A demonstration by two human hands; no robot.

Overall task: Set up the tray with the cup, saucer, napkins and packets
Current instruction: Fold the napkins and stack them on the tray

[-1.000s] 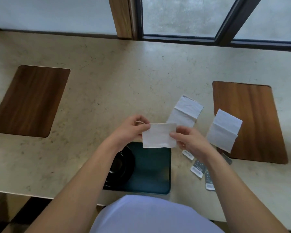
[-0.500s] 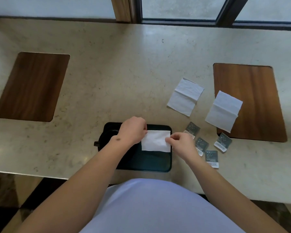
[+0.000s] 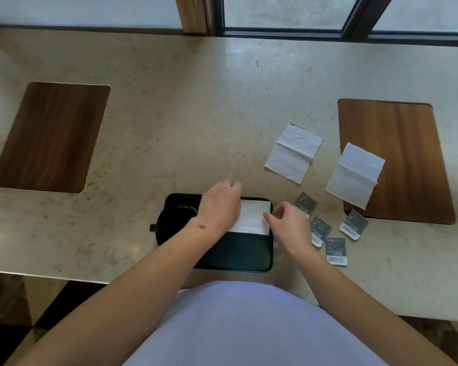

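Observation:
A dark tray (image 3: 238, 256) lies at the counter's near edge. A black cup on a saucer (image 3: 176, 220) stands on its left part, the handle pointing left. A folded white napkin (image 3: 253, 216) lies flat across the tray's far right part. My left hand (image 3: 220, 207) covers the napkin's left end, fingers curled down. My right hand (image 3: 288, 223) pinches its right edge. Two more unfolded napkins, one (image 3: 294, 153) on the counter and another (image 3: 354, 175) partly on a wooden inlay, lie to the right. Several grey packets (image 3: 335, 250) are scattered right of the tray.
Two dark wooden inlays sit in the stone counter, one at the left (image 3: 50, 137) and one at the right (image 3: 407, 143). A window frame (image 3: 283, 33) runs along the back. The counter's front edge (image 3: 50, 276) is close to my body.
Both hands brought the folded napkin down from the air onto the tray's far right part. The view now shows the packets and the whole tray.

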